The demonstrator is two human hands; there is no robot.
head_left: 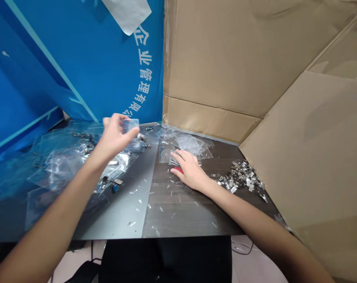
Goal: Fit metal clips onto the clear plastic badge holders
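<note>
My left hand (pixel 115 135) is raised over the left side of the table and pinches a clear plastic sleeve (pixel 130 126) between thumb and fingers. Below it lies a wide heap of clear sleeves with metal clips (pixel 78 157). My right hand (pixel 190 169) rests palm down on the dark table (pixel 184 212), fingers spread flat on a stack of clear plastic sleeves (pixel 184 147). A small red thing (pixel 177 170) shows under the thumb side of that hand. A pile of loose metal clips (pixel 240 179) lies just right of my right wrist.
A blue banner with white characters (pixel 78 70) stands behind the left side. Cardboard walls (pixel 225 59) close off the back and the right (pixel 320 157). Small plastic scraps (pixel 155 200) are scattered over the table near its front edge.
</note>
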